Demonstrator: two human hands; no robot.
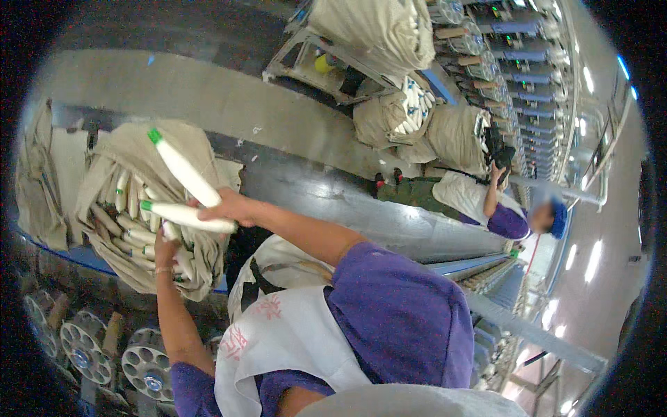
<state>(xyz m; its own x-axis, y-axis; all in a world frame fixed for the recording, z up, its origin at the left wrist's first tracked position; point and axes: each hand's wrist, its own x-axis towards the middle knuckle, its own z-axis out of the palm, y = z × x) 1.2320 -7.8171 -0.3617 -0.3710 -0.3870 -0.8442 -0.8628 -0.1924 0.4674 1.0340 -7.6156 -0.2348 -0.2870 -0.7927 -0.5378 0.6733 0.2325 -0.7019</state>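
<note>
Two white yarn bobbins with green tips are gripped in my right hand [228, 207]. The upper bobbin [184, 170] slants up to the left, and the lower bobbin [184, 214] lies nearly level; both are over a beige cloth sack [167, 139]. Inside the open sack, several more yarn bobbins [128, 226] lie in a loose pile. My left hand [167, 249] reaches into the sack, its fingers closed around another white bobbin [169, 231] among them. Part of that bobbin is hidden by the hand.
Round machine wheels with holes [147, 367] line the lower left. Across the aisle [278, 111] stand a metal cart [306, 43] carrying a full sack, further bobbin sacks [379, 118], and a long spinning machine [517, 83]. Another person [462, 194] in a white apron stands at the right.
</note>
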